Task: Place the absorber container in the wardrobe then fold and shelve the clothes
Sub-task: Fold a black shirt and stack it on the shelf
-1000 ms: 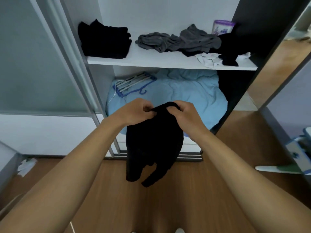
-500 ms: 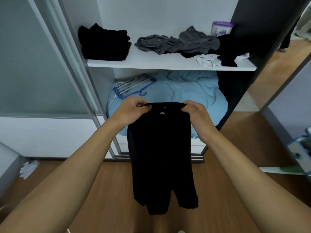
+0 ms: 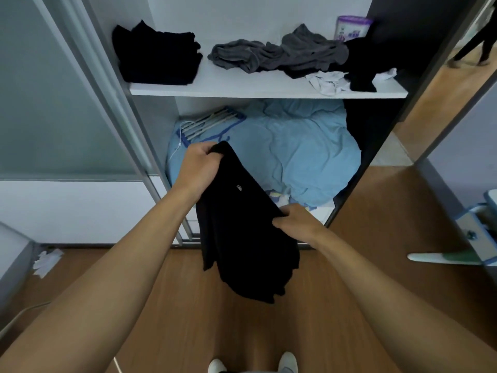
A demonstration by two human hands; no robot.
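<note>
The left hand (image 3: 197,170) grips the top corner of a black garment (image 3: 242,227) with curled fingers. The right hand (image 3: 298,220) pinches its lower edge, and the cloth hangs before the wardrobe shelf (image 3: 269,90).

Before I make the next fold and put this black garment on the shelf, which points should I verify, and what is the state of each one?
1. Left hand grip on the upper corner of the black garment: ok.
2. Right hand grip on its lower edge: ok.
3. Garment hangs free of the wooden floor: ok.
4. Garment folded evenly: cannot tell, the black cloth hides its layers.
5. Folded black stack on the white shelf has a free top to receive it: ok.
6. Absorber container stands at the shelf's back right: ok.
</note>
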